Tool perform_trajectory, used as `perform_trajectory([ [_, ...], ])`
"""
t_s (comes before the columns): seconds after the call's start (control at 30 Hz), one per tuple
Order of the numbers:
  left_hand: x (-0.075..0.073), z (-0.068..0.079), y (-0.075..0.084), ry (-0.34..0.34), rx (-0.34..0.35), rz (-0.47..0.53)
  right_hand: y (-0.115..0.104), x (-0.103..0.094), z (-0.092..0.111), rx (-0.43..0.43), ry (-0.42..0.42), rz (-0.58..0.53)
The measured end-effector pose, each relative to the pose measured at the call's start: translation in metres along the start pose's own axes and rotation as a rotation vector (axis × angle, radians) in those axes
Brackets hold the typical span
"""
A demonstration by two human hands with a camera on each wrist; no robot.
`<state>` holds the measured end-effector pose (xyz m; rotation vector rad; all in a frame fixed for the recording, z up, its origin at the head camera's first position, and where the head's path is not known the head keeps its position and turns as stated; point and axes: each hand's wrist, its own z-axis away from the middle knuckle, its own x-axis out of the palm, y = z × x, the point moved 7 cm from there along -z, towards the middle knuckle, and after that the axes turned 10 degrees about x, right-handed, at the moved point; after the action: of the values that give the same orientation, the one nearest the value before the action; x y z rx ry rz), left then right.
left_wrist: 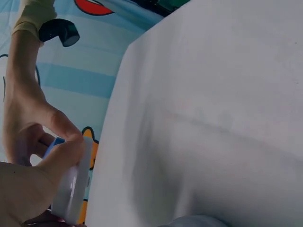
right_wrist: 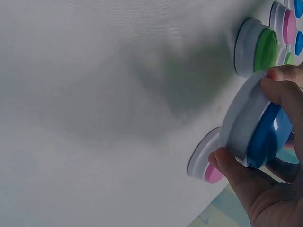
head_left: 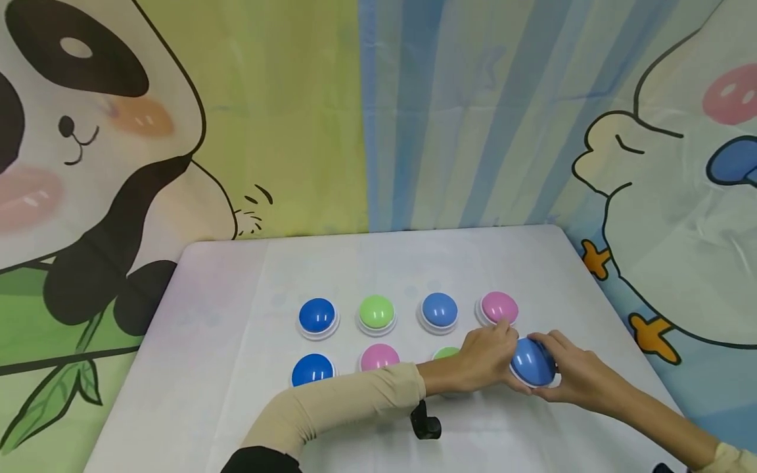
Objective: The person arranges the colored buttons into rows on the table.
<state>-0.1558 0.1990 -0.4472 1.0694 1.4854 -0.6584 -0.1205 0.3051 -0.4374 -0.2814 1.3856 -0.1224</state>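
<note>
A round push button with a glossy blue dome (head_left: 532, 362) and a white base is between my two hands at the table's right side. My left hand (head_left: 487, 358) pinches its left edge, and my right hand (head_left: 582, 376) grips the opposite side with thumb and fingers. In the right wrist view the blue button (right_wrist: 267, 135) is tilted and lifted off the tabletop. The left wrist view shows its white base (left_wrist: 73, 189) edge-on, with the dome mostly hidden by fingers. A pink button (head_left: 499, 307) stands just behind the left hand, and a green button (head_left: 446, 353) is partly covered by that arm.
A back row on the white table (head_left: 236, 328) also has a dark blue button (head_left: 317, 315), a green button (head_left: 376, 311) and a lighter blue button (head_left: 439, 309). Nearer are another blue button (head_left: 312, 369) and a pink button (head_left: 380, 357). Cartoon-printed cloth (head_left: 296, 118) hangs behind.
</note>
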Motion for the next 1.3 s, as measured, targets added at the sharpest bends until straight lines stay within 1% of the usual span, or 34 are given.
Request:
perform_trajectory([
  [0.07, 0.006, -0.002, 0.001, -0.026, 0.01, -0.068, 0.002, 0.007, -0.003, -0.002, -0.02, 0.011],
  [0.2, 0.017, -0.006, 0.004, -0.052, 0.027, -0.191, 0.005, 0.017, -0.008, -0.011, -0.031, 0.033],
  [0.37, 0.031, -0.007, 0.004, -0.105, 0.013, -0.238, 0.006, 0.026, -0.009, -0.021, -0.052, 0.075],
  [0.47, 0.037, -0.008, 0.005, -0.108, 0.011, -0.274, 0.006, 0.029, -0.011, -0.022, -0.064, 0.097],
  [0.6, 0.042, -0.009, 0.007, -0.104, 0.023, -0.375, 0.01, 0.035, -0.014, -0.013, -0.087, 0.099],
  [0.73, 0.05, -0.01, 0.009, -0.145, 0.026, -0.431, 0.015, 0.044, -0.017, -0.007, -0.122, 0.093],
  [0.87, 0.058, -0.01, 0.006, -0.195, -0.004, -0.408, 0.017, 0.05, -0.019, -0.023, -0.118, 0.082],
  [1.0, 0.058, -0.008, 0.003, -0.25, -0.016, -0.365, 0.021, 0.052, -0.018, -0.02, -0.111, 0.04],
  [1.03, 0.056, -0.006, 0.003, -0.259, -0.007, -0.338, 0.022, 0.053, -0.017, -0.009, -0.117, 0.031],
  [1.1, 0.048, 0.0, 0.002, -0.26, 0.046, -0.252, 0.026, 0.053, -0.014, 0.007, -0.121, 0.025],
  [1.13, 0.043, 0.004, 0.001, -0.247, 0.078, -0.185, 0.027, 0.051, -0.012, 0.013, -0.111, 0.031],
  [1.17, 0.035, 0.01, -0.001, -0.217, 0.12, -0.13, 0.027, 0.049, -0.011, 0.013, -0.088, 0.042],
  [1.23, 0.017, 0.024, -0.007, -0.132, 0.241, -0.044, 0.026, 0.041, -0.01, -0.005, 0.008, 0.07],
  [1.27, 0.007, 0.033, -0.012, -0.086, 0.294, -0.031, 0.024, 0.036, -0.01, -0.025, 0.073, 0.088],
  [1.3, -0.002, 0.041, -0.019, -0.043, 0.319, -0.021, 0.02, 0.03, -0.01, -0.048, 0.141, 0.108],
])
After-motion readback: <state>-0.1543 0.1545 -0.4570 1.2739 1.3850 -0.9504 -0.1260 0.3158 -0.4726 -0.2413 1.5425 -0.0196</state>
